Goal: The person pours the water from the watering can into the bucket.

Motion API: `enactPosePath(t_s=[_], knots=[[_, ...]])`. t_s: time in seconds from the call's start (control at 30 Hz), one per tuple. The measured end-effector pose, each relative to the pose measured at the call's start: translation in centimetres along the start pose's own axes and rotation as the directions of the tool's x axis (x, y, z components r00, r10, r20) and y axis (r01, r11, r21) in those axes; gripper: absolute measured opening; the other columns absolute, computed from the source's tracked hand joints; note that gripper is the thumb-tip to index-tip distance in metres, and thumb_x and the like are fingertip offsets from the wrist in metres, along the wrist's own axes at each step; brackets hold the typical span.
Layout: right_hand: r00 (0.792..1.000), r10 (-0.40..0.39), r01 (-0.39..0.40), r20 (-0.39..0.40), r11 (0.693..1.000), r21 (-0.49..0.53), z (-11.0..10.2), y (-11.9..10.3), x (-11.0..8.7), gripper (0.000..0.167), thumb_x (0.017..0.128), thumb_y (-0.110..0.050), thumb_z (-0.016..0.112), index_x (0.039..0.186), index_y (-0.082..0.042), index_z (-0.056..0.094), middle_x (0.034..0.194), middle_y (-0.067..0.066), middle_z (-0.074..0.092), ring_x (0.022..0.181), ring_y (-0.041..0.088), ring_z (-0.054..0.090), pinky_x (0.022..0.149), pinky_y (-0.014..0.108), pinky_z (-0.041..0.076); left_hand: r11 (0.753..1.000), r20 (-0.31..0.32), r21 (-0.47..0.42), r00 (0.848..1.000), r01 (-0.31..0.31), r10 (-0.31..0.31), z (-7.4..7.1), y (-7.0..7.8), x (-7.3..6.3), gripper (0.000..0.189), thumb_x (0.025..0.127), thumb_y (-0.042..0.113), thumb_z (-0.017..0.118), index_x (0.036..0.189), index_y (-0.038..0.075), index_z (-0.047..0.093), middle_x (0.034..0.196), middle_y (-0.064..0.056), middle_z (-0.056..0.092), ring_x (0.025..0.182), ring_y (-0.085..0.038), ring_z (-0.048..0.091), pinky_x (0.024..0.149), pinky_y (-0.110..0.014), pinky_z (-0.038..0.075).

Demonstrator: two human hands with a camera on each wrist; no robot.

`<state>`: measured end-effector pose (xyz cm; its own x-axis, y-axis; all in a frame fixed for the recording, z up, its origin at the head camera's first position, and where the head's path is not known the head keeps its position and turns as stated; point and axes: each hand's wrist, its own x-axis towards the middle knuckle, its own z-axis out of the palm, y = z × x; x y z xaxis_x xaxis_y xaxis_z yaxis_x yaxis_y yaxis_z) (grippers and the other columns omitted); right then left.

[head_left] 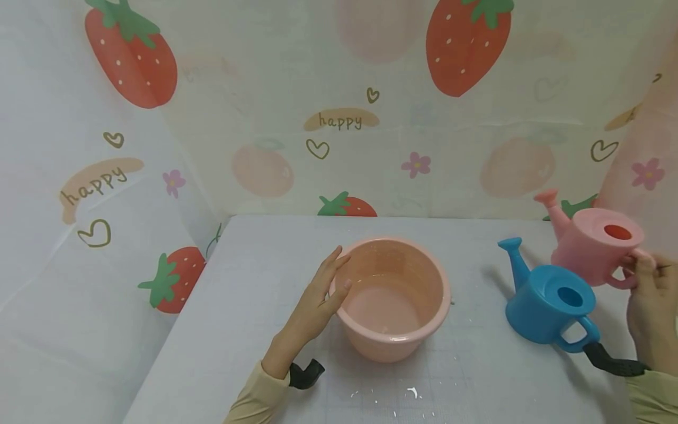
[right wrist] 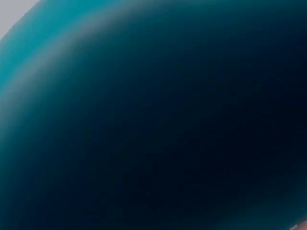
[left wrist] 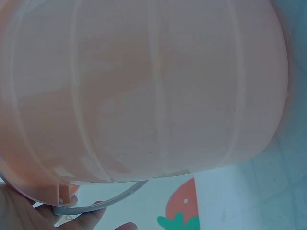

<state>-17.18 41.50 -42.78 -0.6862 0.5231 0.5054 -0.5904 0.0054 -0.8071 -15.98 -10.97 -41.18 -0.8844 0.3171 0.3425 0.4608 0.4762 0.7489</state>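
A pink plastic bucket [head_left: 394, 347] stands upright on the table, its mouth facing up. My left hand [head_left: 318, 291] lies against the bucket's left rim with fingers extended. From the left wrist view, the ribbed bucket wall [left wrist: 158, 96] fills most of the picture, and a grey bail handle [left wrist: 115, 197] curves past the fingers. At the right, my right hand [head_left: 657, 294] grips the handle of a pink watering can [head_left: 588, 253]. In front of that can is a blue watering can [head_left: 545, 306], whose blurred dark blue surface [right wrist: 158, 120] covers nearly the whole right wrist view.
Small shiny wet-looking spots [head_left: 412, 393] dot the white table [head_left: 254, 259] in front of the bucket. A strawberry-printed sheet [head_left: 254, 76] hangs behind and along both sides. The black wrist mount [head_left: 614, 360] on the right arm reaches close to the blue can's handle.
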Motion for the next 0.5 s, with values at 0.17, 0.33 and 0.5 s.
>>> enactPosePath(t_s=[0.17,0.33,0.5], knots=[[0.992,0.121,-0.121,-0.026,0.993,0.001,-0.5,0.6,-0.3,0.028,0.093,-0.012,0.049,0.117,0.001,0.048,0.104,0.007,0.058,0.096,0.016,0.050,0.087,0.013,0.040,1.000,0.000,0.003,1.000,-0.003,0.003,0.0,0.0,0.0,0.050,0.096,0.043,0.042,0.142,0.025,0.036,0.154,0.006,0.019,0.140,-0.014,0.019,0.108,-0.052,0.025],[0.982,0.190,-0.190,-0.002,0.981,-0.037,-1.4,1.6,-0.6,0.035,0.092,-0.022,0.050,0.122,-0.004,0.045,0.109,0.003,0.056,0.101,0.013,0.048,0.090,0.014,0.035,1.000,0.000,0.000,1.000,-0.003,0.003,0.0,0.0,0.0,0.050,0.096,0.043,0.042,0.142,0.025,0.036,0.154,0.005,0.019,0.140,-0.014,0.019,0.108,-0.052,0.025],[0.964,0.264,-0.264,0.006,0.964,-0.036,-2.1,2.2,-0.8,0.035,0.091,-0.027,0.050,0.121,-0.011,0.045,0.111,-0.001,0.055,0.103,0.009,0.047,0.091,0.013,0.034,1.000,0.000,-0.003,1.000,-0.001,0.001,0.0,0.0,0.0,0.050,0.096,0.043,0.042,0.142,0.025,0.036,0.154,0.005,0.019,0.140,-0.014,0.019,0.107,-0.052,0.026]])
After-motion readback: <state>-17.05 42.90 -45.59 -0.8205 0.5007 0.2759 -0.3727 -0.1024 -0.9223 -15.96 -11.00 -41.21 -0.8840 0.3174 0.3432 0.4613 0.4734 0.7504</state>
